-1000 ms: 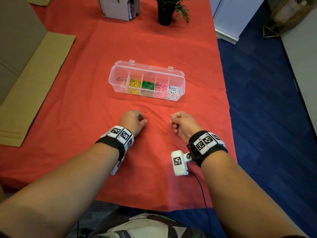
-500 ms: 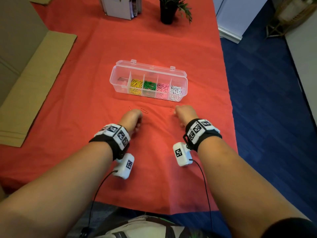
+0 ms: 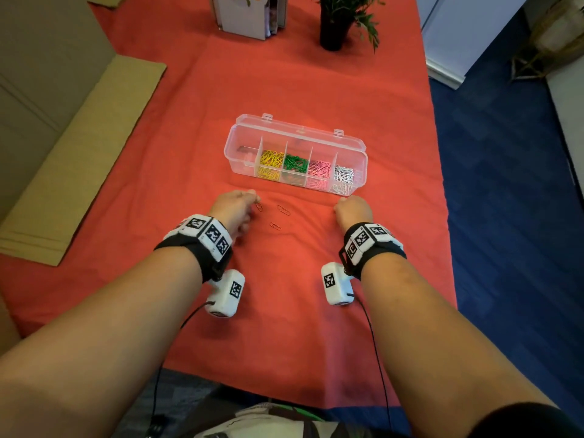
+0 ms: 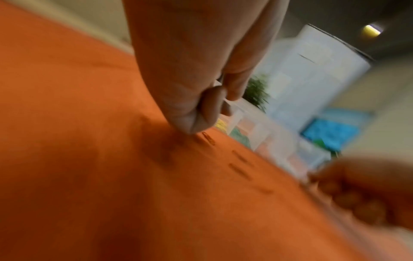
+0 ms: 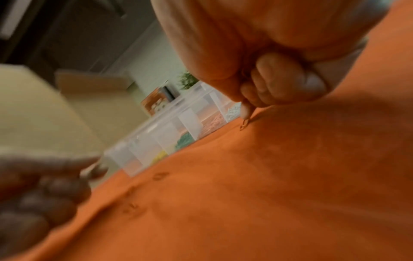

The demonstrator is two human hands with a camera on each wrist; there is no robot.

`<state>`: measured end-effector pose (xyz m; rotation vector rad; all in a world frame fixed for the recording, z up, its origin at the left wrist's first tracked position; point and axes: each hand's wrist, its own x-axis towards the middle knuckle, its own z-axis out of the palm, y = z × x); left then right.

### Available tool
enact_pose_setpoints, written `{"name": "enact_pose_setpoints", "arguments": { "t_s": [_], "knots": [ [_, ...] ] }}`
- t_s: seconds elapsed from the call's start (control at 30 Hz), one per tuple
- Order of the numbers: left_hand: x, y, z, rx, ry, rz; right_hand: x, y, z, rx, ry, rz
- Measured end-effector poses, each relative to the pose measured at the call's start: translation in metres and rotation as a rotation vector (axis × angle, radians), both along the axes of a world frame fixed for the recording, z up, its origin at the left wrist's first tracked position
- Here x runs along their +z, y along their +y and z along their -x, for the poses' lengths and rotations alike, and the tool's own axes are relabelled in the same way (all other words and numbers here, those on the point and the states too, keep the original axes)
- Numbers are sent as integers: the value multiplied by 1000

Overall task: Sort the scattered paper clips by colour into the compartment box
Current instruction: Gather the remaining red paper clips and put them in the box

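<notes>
STEP: last red paper clips being picked off the tablecloth | LEFT: left hand curled, fingertips at a red paper clip, grasp unclear | RIGHT: right hand curled, fingertip on a clip near the compartment box | NEXT: pinch, lift, drop into the left end compartment | AROUND: two loose clips between the hands; potted plant at the far edge, nothing blocking.

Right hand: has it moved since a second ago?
Yes. The right hand has gone forward, toward the compartment box, and now sits just short of its near wall.
</notes>
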<state>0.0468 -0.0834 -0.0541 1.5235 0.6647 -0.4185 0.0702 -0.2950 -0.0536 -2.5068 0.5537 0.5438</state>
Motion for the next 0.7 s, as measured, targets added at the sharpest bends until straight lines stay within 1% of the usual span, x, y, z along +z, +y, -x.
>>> {"name": "enact_pose_setpoints", "arguments": {
  "t_s": [0.07,0.13,0.2,0.27,0.43,0.53,0.6,0.63,0.67,0.7],
  "knots": [
    [-6,1,-1,-180,-142,-377,-2,-3,0,-1,-14,44],
    [-6,1,0,-347,-244,-645,-4,-4,-1,-35,-48,72],
    [-11,4,-1,-513,-314,-812,-5,-1,-1,-2,-50,92],
    [-14,5,-3,-621,-361,-908,-6,2,-1,43,-33,133],
    [-13,4,-6,-665,-376,-979,-6,11,4,97,-16,217],
    [-14,3,-5,-672,-366,-970,-1,15,10,177,-3,156],
    [-10,1,-5,-628,-319,-900,-1,20,12,240,19,24],
    [-6,-1,-4,-590,-276,-831,0,22,13,209,38,-107],
    [-2,-2,-4,-532,-214,-710,1,23,13,122,59,-299],
    [2,-2,-4,-449,-144,-515,3,24,15,-11,78,-535]
  ]
}}
